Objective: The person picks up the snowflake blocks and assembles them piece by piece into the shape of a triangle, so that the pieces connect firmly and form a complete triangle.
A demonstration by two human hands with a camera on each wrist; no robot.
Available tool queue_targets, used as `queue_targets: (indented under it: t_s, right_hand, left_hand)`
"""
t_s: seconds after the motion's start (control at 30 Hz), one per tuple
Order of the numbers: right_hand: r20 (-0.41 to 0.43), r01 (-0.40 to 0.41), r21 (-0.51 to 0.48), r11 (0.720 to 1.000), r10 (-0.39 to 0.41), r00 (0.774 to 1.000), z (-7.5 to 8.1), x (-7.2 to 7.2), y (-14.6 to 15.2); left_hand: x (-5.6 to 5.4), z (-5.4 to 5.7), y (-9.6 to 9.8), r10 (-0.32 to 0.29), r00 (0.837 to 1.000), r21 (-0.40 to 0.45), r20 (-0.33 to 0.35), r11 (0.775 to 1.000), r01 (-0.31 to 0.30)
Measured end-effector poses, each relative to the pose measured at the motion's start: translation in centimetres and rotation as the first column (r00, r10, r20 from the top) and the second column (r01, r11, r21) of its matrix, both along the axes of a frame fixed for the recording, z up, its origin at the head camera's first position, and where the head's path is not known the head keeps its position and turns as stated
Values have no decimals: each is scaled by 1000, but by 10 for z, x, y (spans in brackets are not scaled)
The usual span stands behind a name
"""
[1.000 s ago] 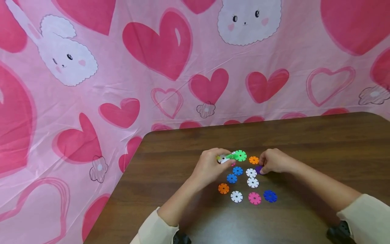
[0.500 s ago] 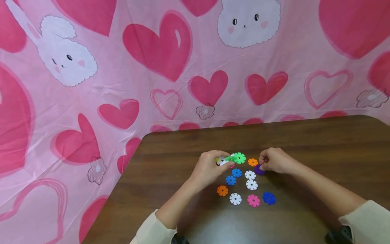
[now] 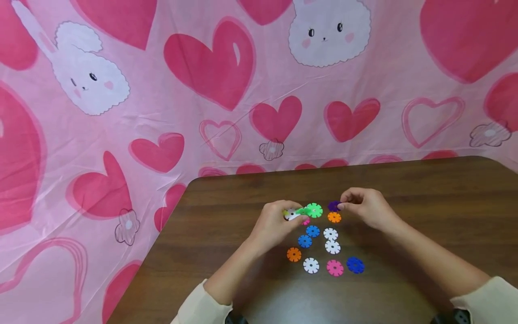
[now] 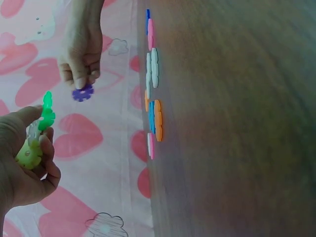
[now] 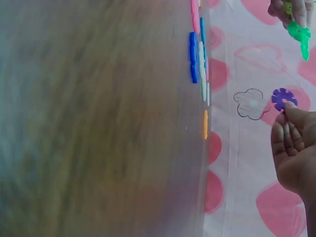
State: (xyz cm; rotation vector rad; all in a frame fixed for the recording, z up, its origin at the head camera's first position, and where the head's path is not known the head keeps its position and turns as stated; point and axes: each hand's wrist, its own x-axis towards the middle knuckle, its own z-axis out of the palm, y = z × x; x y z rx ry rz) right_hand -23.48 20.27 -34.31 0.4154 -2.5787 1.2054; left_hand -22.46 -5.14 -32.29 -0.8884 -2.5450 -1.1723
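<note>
The left hand (image 3: 272, 227) pinches joined green, white and yellow notched discs (image 3: 304, 210); to their right, the right hand (image 3: 370, 209) pinches a purple notched disc (image 3: 334, 206) above the table (image 3: 449, 202).

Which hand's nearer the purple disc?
Right. Right hand pinches the purple disc; left hand is off to its left, not touching it, holding green, white and yellow discs.

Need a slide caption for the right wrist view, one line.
Right hand pinches a purple notched disc, while the left hand beyond holds green pieces.
</note>
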Motion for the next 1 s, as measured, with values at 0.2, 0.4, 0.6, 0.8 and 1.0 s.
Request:
queue_targets:
  t_s: [0.2,0.4,0.6,0.8,1.0]
  right_hand:
    - [-90,20,-85,996,-27,996,2,5,-6]
    - [-95,-50,-189,981,32,995,6,13,-13]
    - [-90,-126,-236,963,108,990,9,16,-18]
    - [-102,-155,-234,960,134,986,8,17,-20]
    - [-139,-193,-248,949,162,977,8,19,-21]
  left_hand:
    - [1,1,0,-9,1000,11,8,1000,9]
    - [1,-1,1,-7,1000,21,0,1000,7]
    - [1,-1,0,6,1000,27,-15,1000,-5]
    - [1,-2,0,-11,999,69,-42,998,14]
    - [0,-5,1,-31,995,145,-94,988,44]
